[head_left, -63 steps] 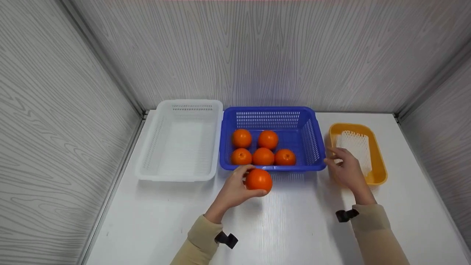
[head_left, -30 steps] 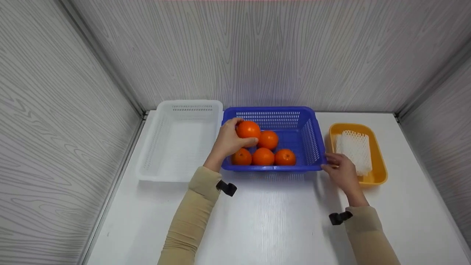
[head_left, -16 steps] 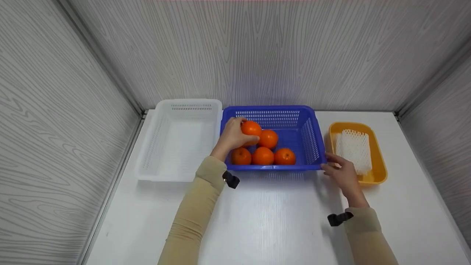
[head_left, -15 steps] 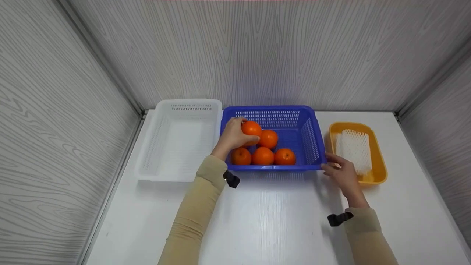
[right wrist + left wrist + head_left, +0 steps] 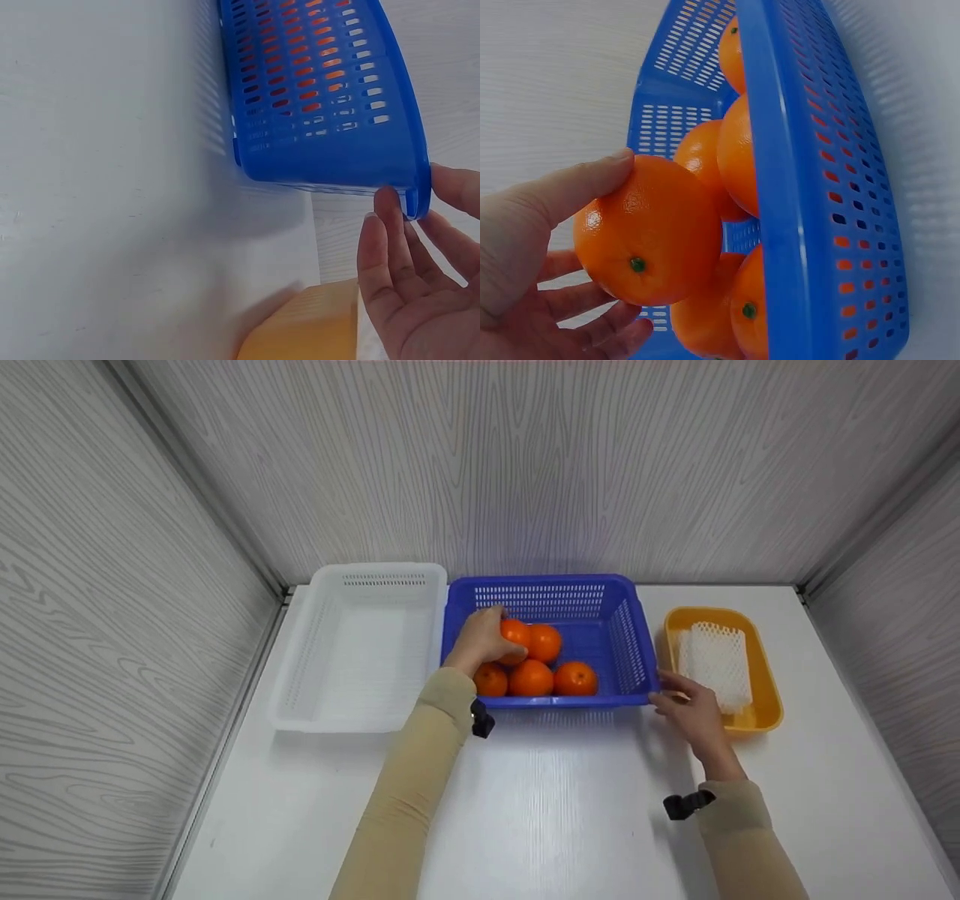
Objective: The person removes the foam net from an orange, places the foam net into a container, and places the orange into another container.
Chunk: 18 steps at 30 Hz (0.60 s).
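My left hand point(image 5: 480, 641) is inside the back left of the blue basket point(image 5: 555, 702). It holds an orange point(image 5: 514, 631), which partly covers the oranges beneath it. In the left wrist view, my thumb lies on that orange point(image 5: 649, 232), with its green stem end showing, and my fingers spread below it. Several other oranges sit in the basket, among them a front middle orange point(image 5: 531, 678) and a front right orange point(image 5: 576, 679). My right hand point(image 5: 694, 716) pinches the basket's front right corner; the right wrist view shows thumb and fingers at the rim point(image 5: 420, 172).
A white basket point(image 5: 279, 712) stands directly left of the blue one. To the right is a yellow basket point(image 5: 766, 709) with white foam netting point(image 5: 718, 664) in it. Wood-grain panels point(image 5: 525, 472) rise behind and at both sides of the white table point(image 5: 555, 810).
My left hand has carried the orange from in front of the blue basket back over its rim and lowered it inside. My right hand has come onto the basket's front right corner.
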Tool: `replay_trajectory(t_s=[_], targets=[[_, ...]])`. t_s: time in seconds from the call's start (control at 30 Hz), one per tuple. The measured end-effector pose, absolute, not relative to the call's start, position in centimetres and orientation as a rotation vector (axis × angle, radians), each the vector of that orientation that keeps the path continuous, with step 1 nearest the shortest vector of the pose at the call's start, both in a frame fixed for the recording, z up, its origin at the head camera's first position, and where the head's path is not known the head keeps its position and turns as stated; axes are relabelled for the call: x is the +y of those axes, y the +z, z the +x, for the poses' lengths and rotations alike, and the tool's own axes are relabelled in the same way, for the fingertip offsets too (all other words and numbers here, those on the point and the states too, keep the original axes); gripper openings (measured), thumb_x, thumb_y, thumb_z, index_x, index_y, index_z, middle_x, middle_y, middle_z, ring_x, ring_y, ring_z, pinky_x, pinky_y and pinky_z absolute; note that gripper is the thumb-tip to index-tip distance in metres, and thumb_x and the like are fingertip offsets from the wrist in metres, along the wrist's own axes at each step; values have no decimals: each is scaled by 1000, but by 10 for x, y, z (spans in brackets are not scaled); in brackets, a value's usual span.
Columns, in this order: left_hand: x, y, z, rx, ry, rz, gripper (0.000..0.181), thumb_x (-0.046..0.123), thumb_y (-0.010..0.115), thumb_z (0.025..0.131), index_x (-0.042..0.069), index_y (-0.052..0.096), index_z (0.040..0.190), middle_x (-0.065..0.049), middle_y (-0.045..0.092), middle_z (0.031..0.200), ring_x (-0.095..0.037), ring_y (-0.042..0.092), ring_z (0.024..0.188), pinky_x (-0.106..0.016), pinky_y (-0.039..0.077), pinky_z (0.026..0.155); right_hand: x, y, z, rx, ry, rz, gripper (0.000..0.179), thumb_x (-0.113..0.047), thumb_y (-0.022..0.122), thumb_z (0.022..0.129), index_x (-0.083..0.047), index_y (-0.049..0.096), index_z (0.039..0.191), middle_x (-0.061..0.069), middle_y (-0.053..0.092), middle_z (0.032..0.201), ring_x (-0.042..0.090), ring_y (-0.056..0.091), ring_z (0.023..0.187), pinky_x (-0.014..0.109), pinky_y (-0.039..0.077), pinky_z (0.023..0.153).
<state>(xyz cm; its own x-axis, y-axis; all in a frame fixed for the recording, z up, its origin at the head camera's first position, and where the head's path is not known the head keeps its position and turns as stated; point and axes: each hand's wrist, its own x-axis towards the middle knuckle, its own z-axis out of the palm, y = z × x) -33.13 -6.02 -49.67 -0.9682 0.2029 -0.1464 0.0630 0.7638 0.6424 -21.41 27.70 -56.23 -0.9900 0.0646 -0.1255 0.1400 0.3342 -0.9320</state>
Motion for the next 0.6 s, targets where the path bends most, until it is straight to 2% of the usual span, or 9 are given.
replay_trajectory(t_s=[0.2, 0.37, 0.6], targets=[[-58, -502, -336, 2741, 879, 275, 62, 24, 82, 79, 3, 55, 130, -12, 52, 124, -27, 52, 109, -41, 43, 99, 278, -560, -213, 2526, -1722, 198, 55, -23, 67, 95, -5, 49, 144, 19, 54, 131, 28, 56, 105, 19, 51, 81], [-57, -508, -341, 2779, 751, 345, 62, 22, 79, 82, 2, 54, 134, -13, 56, 130, -28, 52, 116, -40, 40, 104, 278, -563, -215, 2557, -1717, 194, 53, -21, 67, 95, -4, 50, 142, 19, 55, 129, 27, 57, 103, 19, 52, 79], [-55, -513, -340, 2780, 606, 382, 56, 23, 71, 90, 17, 52, 143, -10, 53, 138, -29, 52, 122, -47, 40, 104, 276, -563, -215, 2558, -1715, 189, 52, -20, 66, 95, -4, 51, 142, 19, 56, 128, 27, 58, 102, 19, 52, 80]])
